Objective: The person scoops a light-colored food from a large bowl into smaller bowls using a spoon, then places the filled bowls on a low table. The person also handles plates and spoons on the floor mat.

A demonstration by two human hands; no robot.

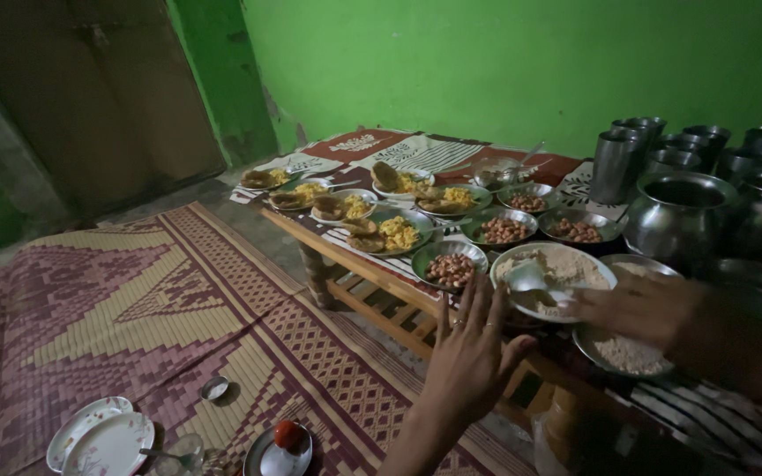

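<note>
Head view, item one: my right hand [632,307] is closed on a steel spoon [531,280], bowl lying on the plate of pale powder [554,264] at the table's [372,269] near edge, handle running right toward my palm, so serving looks underway. Item two: my left hand [478,348] hovers with fingers spread, empty, just before the small bowl of nuts [450,267]; I judge the next move calls for a level lift

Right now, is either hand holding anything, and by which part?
The right hand holds a metal spoon by its handle end, the bowl over the plate of pale powder. The left hand holds nothing, fingers spread open.
</note>
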